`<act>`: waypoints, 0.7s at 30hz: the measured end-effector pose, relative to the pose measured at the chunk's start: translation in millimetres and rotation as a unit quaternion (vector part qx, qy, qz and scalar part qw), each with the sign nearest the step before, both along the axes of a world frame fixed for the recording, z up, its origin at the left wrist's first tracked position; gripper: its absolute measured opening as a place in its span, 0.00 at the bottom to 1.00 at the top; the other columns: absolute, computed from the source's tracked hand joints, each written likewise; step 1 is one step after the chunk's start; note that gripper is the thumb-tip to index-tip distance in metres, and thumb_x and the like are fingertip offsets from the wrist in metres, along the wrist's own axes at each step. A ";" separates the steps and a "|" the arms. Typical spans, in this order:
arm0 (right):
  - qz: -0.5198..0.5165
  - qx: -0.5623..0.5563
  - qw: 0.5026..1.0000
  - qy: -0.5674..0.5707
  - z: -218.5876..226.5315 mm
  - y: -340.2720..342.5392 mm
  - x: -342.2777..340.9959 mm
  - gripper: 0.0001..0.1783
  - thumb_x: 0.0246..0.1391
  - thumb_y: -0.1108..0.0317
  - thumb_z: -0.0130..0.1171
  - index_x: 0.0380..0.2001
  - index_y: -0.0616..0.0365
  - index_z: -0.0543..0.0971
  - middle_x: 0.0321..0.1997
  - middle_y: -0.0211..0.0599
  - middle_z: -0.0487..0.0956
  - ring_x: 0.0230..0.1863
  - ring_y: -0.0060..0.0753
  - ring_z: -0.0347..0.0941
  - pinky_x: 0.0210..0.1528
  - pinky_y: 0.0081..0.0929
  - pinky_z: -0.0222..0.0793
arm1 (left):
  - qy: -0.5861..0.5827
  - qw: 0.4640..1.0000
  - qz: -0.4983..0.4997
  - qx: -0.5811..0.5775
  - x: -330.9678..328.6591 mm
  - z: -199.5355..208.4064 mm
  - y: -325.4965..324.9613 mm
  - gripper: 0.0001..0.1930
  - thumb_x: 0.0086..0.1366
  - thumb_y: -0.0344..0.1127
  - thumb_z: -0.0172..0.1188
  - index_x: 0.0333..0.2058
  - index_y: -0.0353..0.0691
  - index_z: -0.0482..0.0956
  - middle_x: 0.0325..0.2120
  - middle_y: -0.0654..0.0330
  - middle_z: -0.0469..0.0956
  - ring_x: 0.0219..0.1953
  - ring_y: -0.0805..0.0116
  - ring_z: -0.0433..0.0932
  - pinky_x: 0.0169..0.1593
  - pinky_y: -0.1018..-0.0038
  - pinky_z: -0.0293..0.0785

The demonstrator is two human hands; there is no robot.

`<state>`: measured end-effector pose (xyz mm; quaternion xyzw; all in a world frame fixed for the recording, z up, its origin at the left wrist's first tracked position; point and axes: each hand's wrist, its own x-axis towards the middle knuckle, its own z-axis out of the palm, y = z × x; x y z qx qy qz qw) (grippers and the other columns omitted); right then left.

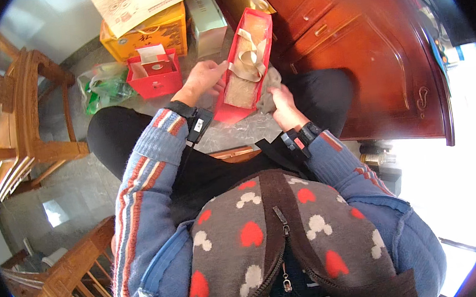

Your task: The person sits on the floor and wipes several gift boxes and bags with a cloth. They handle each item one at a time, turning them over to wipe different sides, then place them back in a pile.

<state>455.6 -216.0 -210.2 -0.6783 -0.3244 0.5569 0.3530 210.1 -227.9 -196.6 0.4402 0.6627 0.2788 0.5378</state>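
A long, narrow red box (pixel 227 113) stands tilted in front of me, its top uncovered. Inside lies tan, shredded-looking padding (pixel 240 92) with a loose cream ribbon (pixel 250 58) across it. My left hand (pixel 205 80) is at the box's left wall, its fingers bent against the rim. A crumpled grey cloth (pixel 266 102) is bunched in my right hand (pixel 284 106), close against the box's right side. Part of the cloth is hidden between that hand and the box.
Left of the box sit a small red box (pixel 156 83) with raised flaps and a green-and-clear plastic bag (pixel 105 87). Behind are a yellow carton (pixel 168 36) and a pale box (pixel 206 24). A reddish wooden cabinet (pixel 355 59) rises at right; a wooden chair (pixel 36 104) stands at left.
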 end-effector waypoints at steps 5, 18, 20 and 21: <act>0.249 0.268 0.930 -0.045 13.3 2.3 -28.8 0.26 0.54 0.73 0.62 0.58 0.61 0.74 0.62 0.43 0.75 0.58 0.39 0.74 0.57 0.34 0.71 | -0.453 0.874 0.073 -0.159 38.2 11.0 -49.6 0.41 0.69 0.73 0.48 0.58 0.35 0.70 0.50 0.45 0.79 0.53 0.55 0.80 0.56 0.56 0.78; 0.292 0.284 0.881 -0.241 8.6 90.0 -38.6 0.29 0.54 0.59 0.73 0.53 0.61 0.73 0.44 0.34 0.80 0.43 0.25 0.78 0.44 0.27 0.76 | -0.400 0.737 0.545 -0.024 41.4 -112.1 -54.9 0.25 0.71 0.59 0.52 0.59 0.52 0.71 0.55 0.62 0.76 0.55 0.59 0.75 0.58 0.51 0.72; 0.210 0.241 0.928 -0.192 -15.3 104.0 -34.4 0.26 0.54 0.58 0.74 0.46 0.58 0.71 0.42 0.30 0.78 0.40 0.24 0.77 0.40 0.25 0.76 | -0.407 0.759 0.488 -0.143 51.2 -145.6 -57.8 0.25 0.71 0.57 0.53 0.60 0.52 0.68 0.59 0.59 0.73 0.58 0.55 0.73 0.59 0.48 0.71; 0.230 0.236 0.928 -0.175 -26.2 111.8 -35.2 0.31 0.54 0.56 0.74 0.53 0.58 0.69 0.47 0.33 0.78 0.44 0.27 0.77 0.44 0.27 0.76 | -0.429 0.747 0.474 -0.183 60.0 -160.6 -56.6 0.24 0.69 0.55 0.52 0.58 0.50 0.70 0.55 0.57 0.73 0.55 0.53 0.73 0.55 0.45 0.72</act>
